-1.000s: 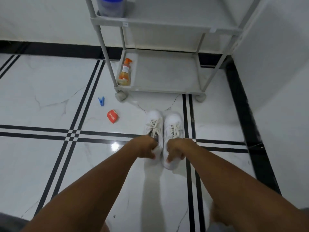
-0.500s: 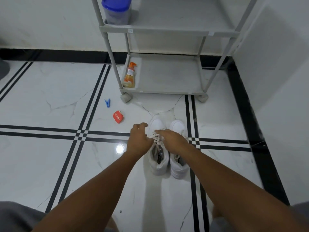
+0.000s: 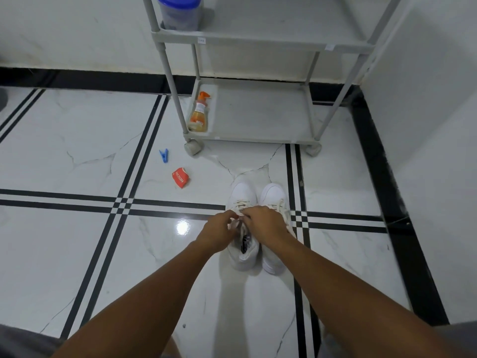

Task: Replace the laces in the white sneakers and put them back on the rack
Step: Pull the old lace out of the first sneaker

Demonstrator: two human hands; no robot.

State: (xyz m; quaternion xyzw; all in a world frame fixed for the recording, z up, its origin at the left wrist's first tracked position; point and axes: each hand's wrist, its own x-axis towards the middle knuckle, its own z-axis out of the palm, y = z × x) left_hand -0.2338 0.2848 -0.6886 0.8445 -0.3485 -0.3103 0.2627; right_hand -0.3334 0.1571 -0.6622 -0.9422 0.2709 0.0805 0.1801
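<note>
Red crumpled paper packet (image 3: 181, 178), on the floor left of the pair of white lace-up sneakers (image 3: 244, 202): white lettering, apparently "NESCAFE", only partly legible. Black tongue label (image 3: 246, 244) inside the left sneaker of that pair: white print, too small to read. Orange-capped spray bottle of amber liquid (image 3: 198, 115), on the lowest shelf of the grey wheeled rack (image 3: 258, 139) beyond the sneakers: white label, text illegible. Small white sticker (image 3: 201, 40) on the rack's upper shelf edge: marks illegible.
</note>
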